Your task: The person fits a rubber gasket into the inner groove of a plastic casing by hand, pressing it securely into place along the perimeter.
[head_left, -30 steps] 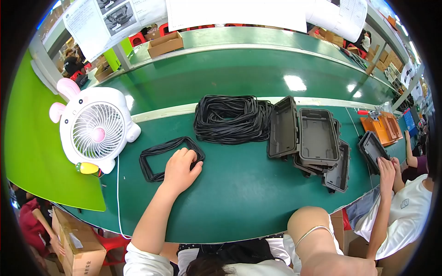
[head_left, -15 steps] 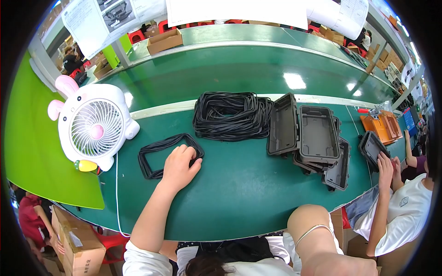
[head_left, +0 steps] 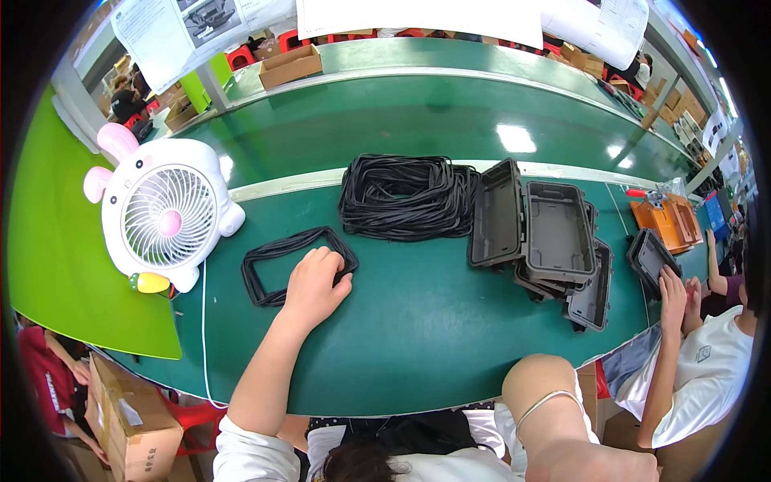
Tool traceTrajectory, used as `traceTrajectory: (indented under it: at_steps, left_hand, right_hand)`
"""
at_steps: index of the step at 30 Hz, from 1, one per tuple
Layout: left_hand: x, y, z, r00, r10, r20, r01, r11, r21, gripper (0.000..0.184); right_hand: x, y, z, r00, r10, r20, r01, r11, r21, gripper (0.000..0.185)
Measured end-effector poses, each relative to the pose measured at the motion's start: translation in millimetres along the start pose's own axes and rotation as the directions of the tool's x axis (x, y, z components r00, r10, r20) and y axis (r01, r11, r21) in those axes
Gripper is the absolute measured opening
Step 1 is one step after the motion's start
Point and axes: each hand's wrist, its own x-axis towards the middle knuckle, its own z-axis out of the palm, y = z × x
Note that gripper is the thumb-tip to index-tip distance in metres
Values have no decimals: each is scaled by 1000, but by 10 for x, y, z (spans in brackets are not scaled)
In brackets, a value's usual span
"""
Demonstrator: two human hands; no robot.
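My left hand rests on the table with its fingers curled over the right side of a small stack of black rectangular rubber gaskets. Behind it lies a larger pile of the same gaskets. My right hand is cut off by the bottom edge, below a bracelet on the wrist; its fingers are out of sight. To the right of the pile are several dark grey plastic cases, with an open case on top, its lid raised on the left.
A white rabbit-shaped fan stands at the left by a green panel, its cable crossing the table. At the right, a co-worker handles a dark case near an orange fixture. Paper sheets hang above.
My left hand stays at the gaskets with hardly any movement. The view has shifted slightly. At the lower left, a person in red has moved beside the cardboard box.
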Motion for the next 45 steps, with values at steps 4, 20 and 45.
traceTrajectory:
  at_steps: [4,20,45]
  left_hand:
    - [9,-4,58,995,29,-91,-26,999,32,19]
    - [10,-34,56,975,-198,-98,173,961,-215,28]
    - [-5,-62,73,997,-1,-81,-1,999,-36,25]
  right_hand:
    - [10,-5,12,1000,-10,9,10,1000,-3,21]
    - [-1,6,208,973,-93,-210,67,990,-125,34]
    - [84,6,-10,999,-32,34,30,999,43,24]
